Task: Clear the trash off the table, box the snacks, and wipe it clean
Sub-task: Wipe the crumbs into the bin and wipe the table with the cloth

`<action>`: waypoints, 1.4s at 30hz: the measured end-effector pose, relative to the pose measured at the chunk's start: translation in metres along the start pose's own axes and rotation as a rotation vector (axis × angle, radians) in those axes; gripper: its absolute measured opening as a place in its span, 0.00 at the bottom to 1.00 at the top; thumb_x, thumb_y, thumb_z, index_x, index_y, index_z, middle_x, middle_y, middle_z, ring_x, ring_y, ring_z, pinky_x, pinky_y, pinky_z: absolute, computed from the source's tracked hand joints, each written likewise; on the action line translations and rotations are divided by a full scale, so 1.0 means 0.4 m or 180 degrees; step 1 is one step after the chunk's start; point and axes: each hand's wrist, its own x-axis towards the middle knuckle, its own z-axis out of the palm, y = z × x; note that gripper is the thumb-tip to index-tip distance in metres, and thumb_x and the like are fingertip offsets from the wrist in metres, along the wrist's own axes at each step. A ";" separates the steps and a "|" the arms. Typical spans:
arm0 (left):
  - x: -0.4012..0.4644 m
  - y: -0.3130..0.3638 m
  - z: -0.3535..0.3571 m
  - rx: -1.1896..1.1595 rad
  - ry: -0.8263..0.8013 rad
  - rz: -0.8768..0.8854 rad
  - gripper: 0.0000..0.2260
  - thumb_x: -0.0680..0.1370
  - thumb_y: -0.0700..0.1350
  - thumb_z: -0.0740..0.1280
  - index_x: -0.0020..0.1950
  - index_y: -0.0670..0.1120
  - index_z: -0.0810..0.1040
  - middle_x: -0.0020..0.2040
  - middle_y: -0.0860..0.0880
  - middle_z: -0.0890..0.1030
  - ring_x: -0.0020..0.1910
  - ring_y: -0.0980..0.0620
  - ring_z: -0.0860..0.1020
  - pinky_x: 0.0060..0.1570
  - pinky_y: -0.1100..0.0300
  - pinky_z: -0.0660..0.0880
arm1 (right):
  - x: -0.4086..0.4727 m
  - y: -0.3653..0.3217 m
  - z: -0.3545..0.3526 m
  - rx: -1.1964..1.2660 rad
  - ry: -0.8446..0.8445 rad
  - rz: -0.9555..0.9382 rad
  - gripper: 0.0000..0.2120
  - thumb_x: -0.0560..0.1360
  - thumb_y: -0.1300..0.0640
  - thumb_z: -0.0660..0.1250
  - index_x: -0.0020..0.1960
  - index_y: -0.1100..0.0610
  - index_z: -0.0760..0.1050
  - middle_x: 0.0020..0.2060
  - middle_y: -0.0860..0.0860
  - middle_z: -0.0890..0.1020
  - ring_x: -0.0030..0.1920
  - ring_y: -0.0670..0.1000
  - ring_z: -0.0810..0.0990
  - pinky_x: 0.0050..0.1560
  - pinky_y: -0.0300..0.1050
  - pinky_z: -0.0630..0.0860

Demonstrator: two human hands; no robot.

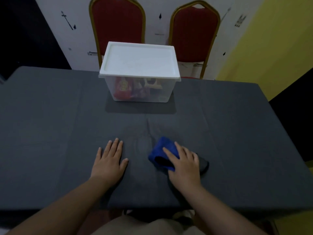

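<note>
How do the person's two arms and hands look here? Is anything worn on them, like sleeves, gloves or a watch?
Both forearms are bare as far as the picture shows; no sleeve edge is in view. The left hand and the right hand wear no gloves. No ring, watch or bracelet is visible on the fingers or wrists, though the light is dim. The fingernails look short and plain.

A dark grey tabletop [50,133] carries a lidded clear box [139,78] and a blue cloth [162,150].

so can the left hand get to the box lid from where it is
Probably yes: the left hand lies flat on the table, and nothing stands between it and the box lid, though it's a forward stretch.
</note>
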 end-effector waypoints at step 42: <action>-0.021 0.079 -0.198 -0.5350 -0.0962 -0.0419 0.15 0.83 0.47 0.51 0.67 0.46 0.68 0.53 0.49 0.78 0.48 0.55 0.78 0.43 0.68 0.77 | 0.076 -0.248 -0.125 0.4937 -0.1053 0.0977 0.16 0.76 0.56 0.66 0.62 0.45 0.72 0.54 0.42 0.80 0.56 0.45 0.79 0.56 0.42 0.75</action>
